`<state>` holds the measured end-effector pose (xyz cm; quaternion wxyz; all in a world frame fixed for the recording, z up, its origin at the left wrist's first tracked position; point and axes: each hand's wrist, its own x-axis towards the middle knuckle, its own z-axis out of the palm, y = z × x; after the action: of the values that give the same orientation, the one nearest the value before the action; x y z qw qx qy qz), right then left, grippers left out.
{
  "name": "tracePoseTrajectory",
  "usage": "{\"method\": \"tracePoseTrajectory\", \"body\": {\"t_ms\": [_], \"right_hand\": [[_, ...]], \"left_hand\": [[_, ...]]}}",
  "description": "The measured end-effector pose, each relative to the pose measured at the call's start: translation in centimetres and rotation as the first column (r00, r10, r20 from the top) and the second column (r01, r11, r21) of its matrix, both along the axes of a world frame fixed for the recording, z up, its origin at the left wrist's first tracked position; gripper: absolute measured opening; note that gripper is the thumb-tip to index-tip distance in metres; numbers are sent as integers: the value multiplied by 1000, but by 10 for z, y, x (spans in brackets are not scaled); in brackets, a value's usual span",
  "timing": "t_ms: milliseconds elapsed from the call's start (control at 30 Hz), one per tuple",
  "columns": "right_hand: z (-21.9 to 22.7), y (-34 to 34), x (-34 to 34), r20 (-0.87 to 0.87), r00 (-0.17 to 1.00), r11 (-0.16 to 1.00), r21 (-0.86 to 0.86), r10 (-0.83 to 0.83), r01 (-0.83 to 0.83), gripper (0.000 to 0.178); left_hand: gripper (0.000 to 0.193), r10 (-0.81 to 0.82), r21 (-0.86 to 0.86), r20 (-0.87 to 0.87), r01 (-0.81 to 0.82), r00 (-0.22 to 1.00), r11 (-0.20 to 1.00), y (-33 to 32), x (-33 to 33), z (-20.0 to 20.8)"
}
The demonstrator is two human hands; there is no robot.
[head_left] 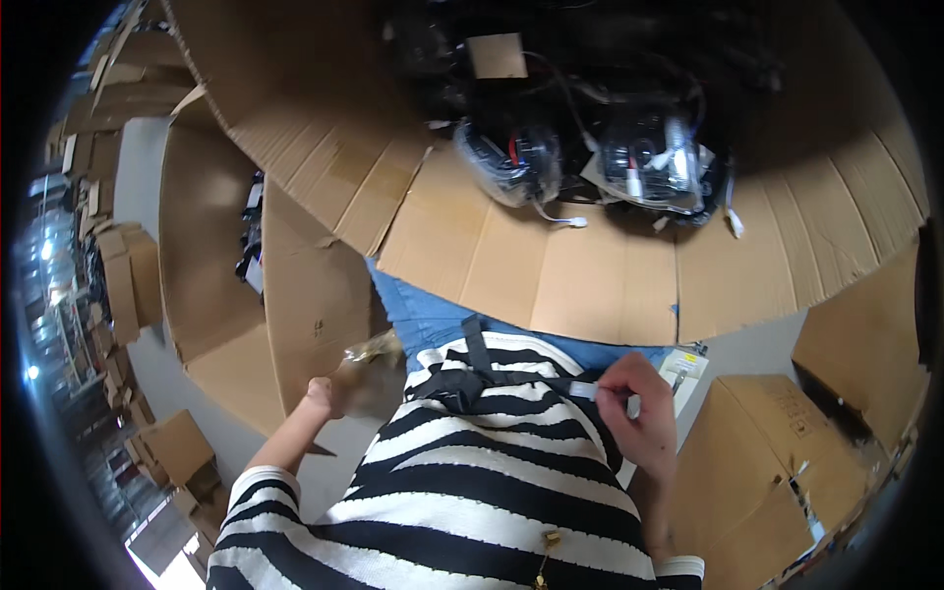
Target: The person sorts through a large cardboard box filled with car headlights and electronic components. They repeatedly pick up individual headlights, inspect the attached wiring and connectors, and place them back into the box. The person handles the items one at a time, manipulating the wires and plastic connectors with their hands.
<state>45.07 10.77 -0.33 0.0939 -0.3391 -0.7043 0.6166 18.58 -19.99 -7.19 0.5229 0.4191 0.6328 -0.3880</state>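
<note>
Crumpled clear wrapping (374, 347) is spotted at the person's left side, low beside the left hand (328, 397), with a blurred brown shape under it. That hand is half curled, and whether anything is gripped by it cannot be told. Over at the waist, the right hand (637, 408) is held with its fingers bent in toward the thumb, right by a pale tab (582, 389) on a black strap (475, 344); whether the tab is pinched cannot be made out.

Now the edges: the front is spanned by the curved rim of a large open carton (600, 285), brought close to the striped top (472, 492). Bagged dark parts (511, 162) with white-ended cables are held inside. The left is hemmed in by an open carton (221, 315), the right by a closed one (737, 462), with some room left by grey floor (757, 346) between the boxes.

And the markings: small dark print is carried on both side cartons, and a yellow label is borne by a white device (685, 369); all are too small to be read.
</note>
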Motion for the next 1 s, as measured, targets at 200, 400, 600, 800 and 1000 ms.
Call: {"method": "tracePoseTrajectory", "body": {"t_ms": [200, 400, 600, 800, 1000], "right_hand": [[-6, 4, -9, 36, 998, 998, 21, 56, -57, 10], [-9, 3, -7, 58, 998, 999, -44, -14, 16, 10], [-7, 3, -8, 65, 998, 1000, -22, 1, 0, 9], [-16, 2, -2, 119, 987, 988, -91, -111, 122, 8], [-23, 12, -23, 144, 989, 997, -68, 35, -26, 6]], "left_hand": [[37, 390, 149, 95, -401, 916, 904, 41, -1, 29], [17, 349, 828, 312, -433, 884, 356, 145, -27, 68], [15, 187, 931, 353, -364, 917, 30, 232, -47, 24], [13, 497, 577, 545, -732, 676, 363, 127, -42, 25], [59, 313, 816, 46, -216, 949, 537, -14, 12, -67]]}}
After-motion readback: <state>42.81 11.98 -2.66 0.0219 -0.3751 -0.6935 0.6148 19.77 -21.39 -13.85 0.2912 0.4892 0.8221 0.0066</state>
